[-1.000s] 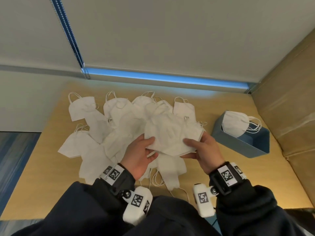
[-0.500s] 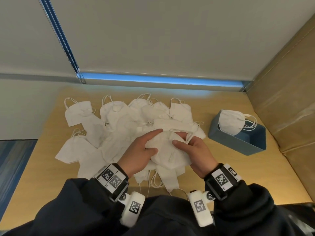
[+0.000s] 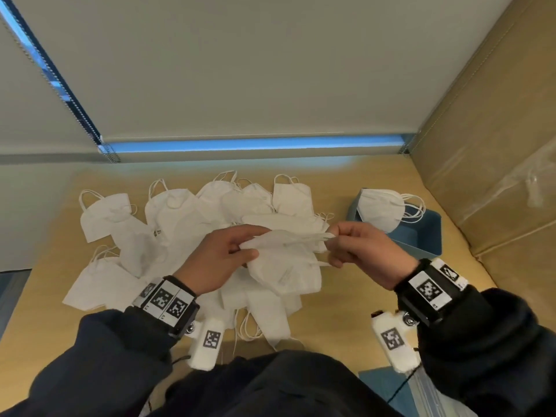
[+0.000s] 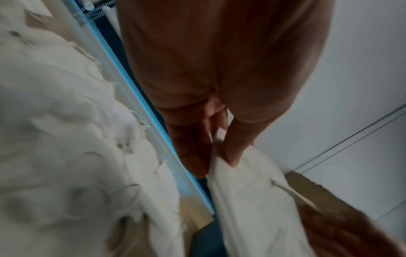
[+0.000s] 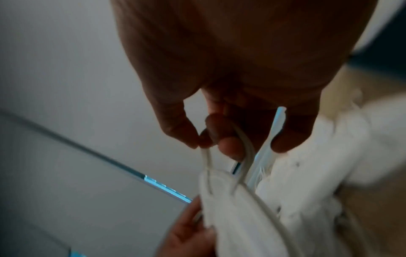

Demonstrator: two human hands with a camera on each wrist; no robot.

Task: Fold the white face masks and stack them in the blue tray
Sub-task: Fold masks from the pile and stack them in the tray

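Face mask mid-fold, held above the table (image 3: 346, 320) between both hands. Your left hand (image 3: 216, 260) pinches the left end of the held mask (image 3: 285, 266) between thumb and fingers; your right hand (image 3: 361, 251) has its grip closed on the ear loops (image 5: 246, 156) at the opposite end, thumb and fingertips drawn together on the cords, as the right wrist view shows. The mask hangs between the two grips just over the pile of unfolded masks (image 3: 180, 224) that covers the middle of the table. One folded mask (image 3: 380, 212) already leans against the near-left wall of the blue tray (image 3: 427, 236), which stands to your right, near the pile but apart from it. Judge the material as very light, soft and limp: it should sag wherever unsupported and will likely spring partly open along its centre crease unless pressed flat. The loops are thin and probably elastic, so pulling on them may stretch rather than steer the body, and they could snag neighbouring loops in the pile. Take hold at the two ends of the fabric, near the loop anchors, and keep the halves pressed together while carrying.
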